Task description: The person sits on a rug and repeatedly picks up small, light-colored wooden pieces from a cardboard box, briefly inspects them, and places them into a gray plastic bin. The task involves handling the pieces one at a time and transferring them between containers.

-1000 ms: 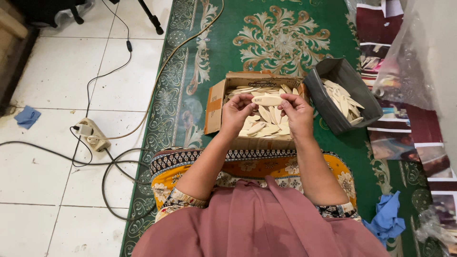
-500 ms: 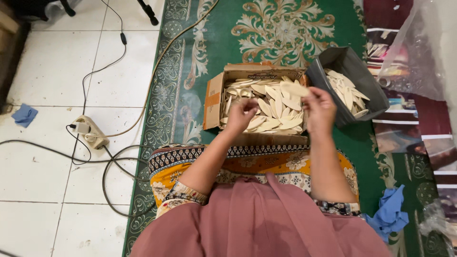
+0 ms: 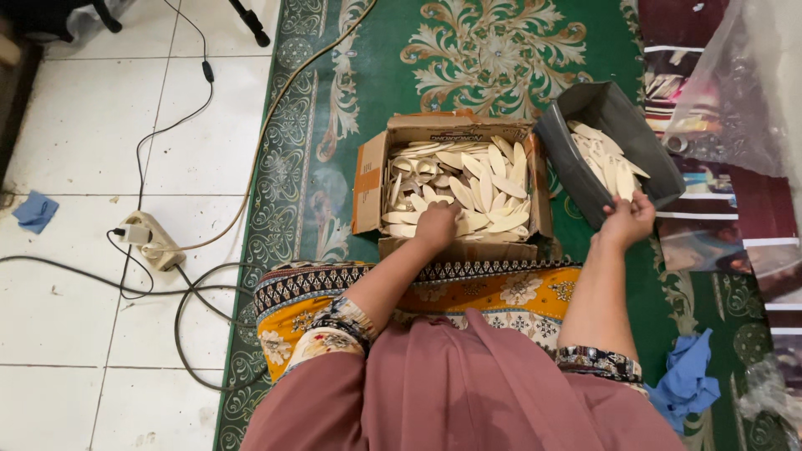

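L hand (image 3: 436, 224) clenched on wooden slats in cardboard box (image 3: 370, 171); R hand (image 3: 628, 219) pinching one slat (image 3: 623, 179) upright over grey bin (image 3: 561, 142), just right of box.

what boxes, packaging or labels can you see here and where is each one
Open brown cardboard box: on the green carpet before the person, flaps out, full of pale oval wooden pieces; left hand inside it.
Dark grey rectangular container: right of the box, tilted, holding similar pieces; right hand at its near edge.
Clear plastic bag: top right, crumpled.
Dark printed strip: on the box's far flap.
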